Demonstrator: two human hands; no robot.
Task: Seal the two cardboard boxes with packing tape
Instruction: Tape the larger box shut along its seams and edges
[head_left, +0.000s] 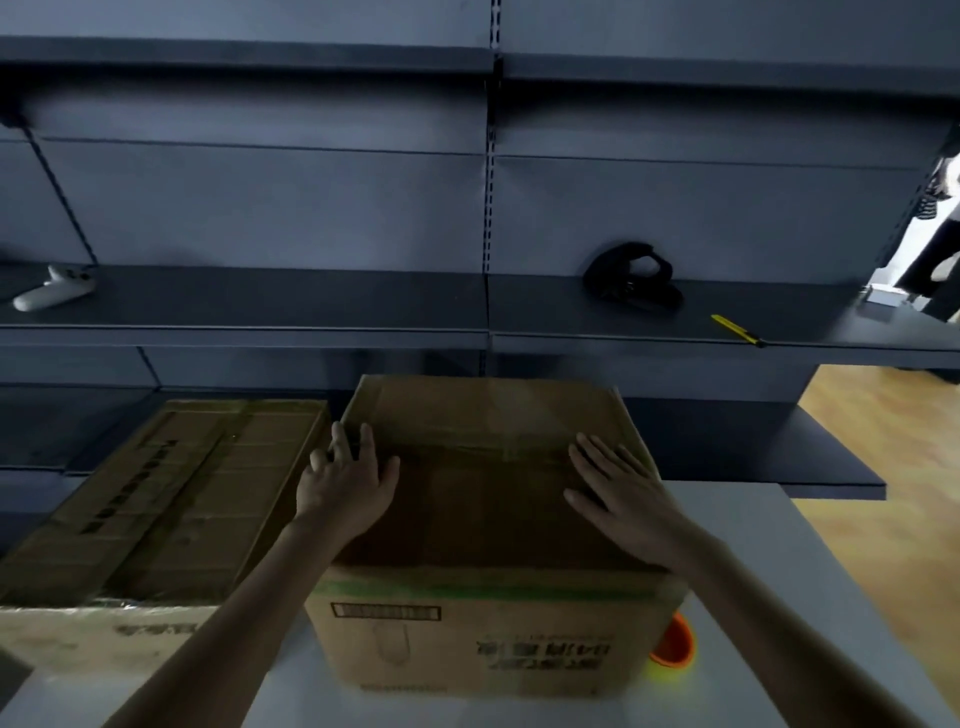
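1. Centre box sits on the white table, flaps down, printed side facing the camera
2. Left hand: flat on the box top at its left edge, fingers straight and spread, fingertips reaching over the edge, gripping nothing
3. Right hand: flat on the top near the right edge, fingers straight, holding nothing
4. Second box just left of the first, flaps closed, small gap between the two
5. Orange tape roll on the table by the centre box's near right corner, partly hidden behind it
6. Shelf behind carries a yellow utility knife, a black object and a white controller
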